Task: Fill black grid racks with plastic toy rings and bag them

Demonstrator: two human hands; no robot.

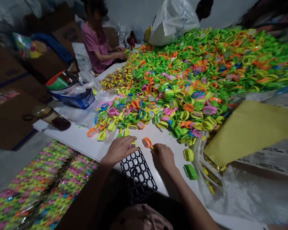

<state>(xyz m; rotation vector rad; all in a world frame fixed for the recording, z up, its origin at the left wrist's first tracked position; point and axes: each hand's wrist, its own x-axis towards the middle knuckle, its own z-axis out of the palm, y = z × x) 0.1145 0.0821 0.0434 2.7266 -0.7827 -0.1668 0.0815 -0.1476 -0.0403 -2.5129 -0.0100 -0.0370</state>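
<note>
My left hand (120, 150) rests on the white table (72, 135) at the upper corner of a black plastic grid tray (139, 174). Its fingers are curled and a bit of yellow-green plastic shows at the fingertips. My right hand (162, 156) is closed in a pinch on a small orange plastic toy piece (147, 142) with a yellow tip, just above the tray's right corner. A huge pile of small green, yellow, orange and pink plastic pieces (194, 73) spreads over the table beyond both hands.
Two loose green pieces (189, 163) lie right of my right hand. A yellow sheet (249, 127) covers clear plastic bags at right. Another person in a pink shirt (93, 44) works at the far left end. A blue basket (80, 100) and bagged colourful pieces (38, 188) sit left.
</note>
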